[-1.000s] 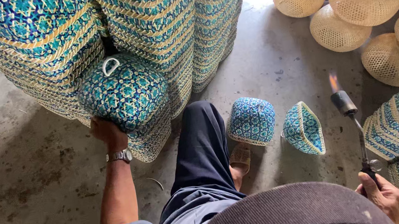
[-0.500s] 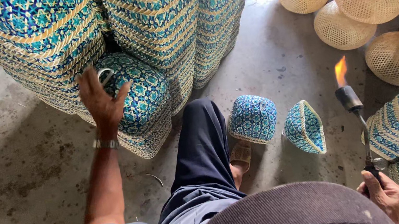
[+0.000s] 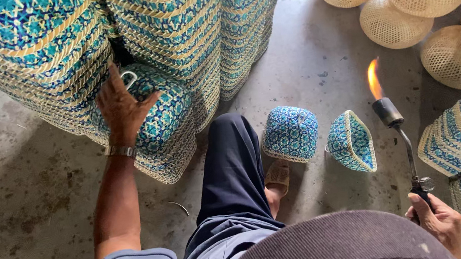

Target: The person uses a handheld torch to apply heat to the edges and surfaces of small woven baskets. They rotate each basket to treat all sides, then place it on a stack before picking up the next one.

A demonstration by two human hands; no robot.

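Two hands are busy. The left hand (image 3: 120, 106) lies open, fingers spread, on a small blue-and-straw woven box (image 3: 159, 119) tucked at the foot of the tall stacked woven baskets (image 3: 196, 25) at far left. The right hand (image 3: 437, 220), near right, is closed round the handle of a lit gas torch (image 3: 395, 123), flame upright. Between them on the concrete floor (image 3: 21, 197) lie a woven lid (image 3: 290, 134) and another small box (image 3: 351, 142). Judging by this, singeing is in hand; next the box must be gripped and brought clear of the stack before flame nears it.
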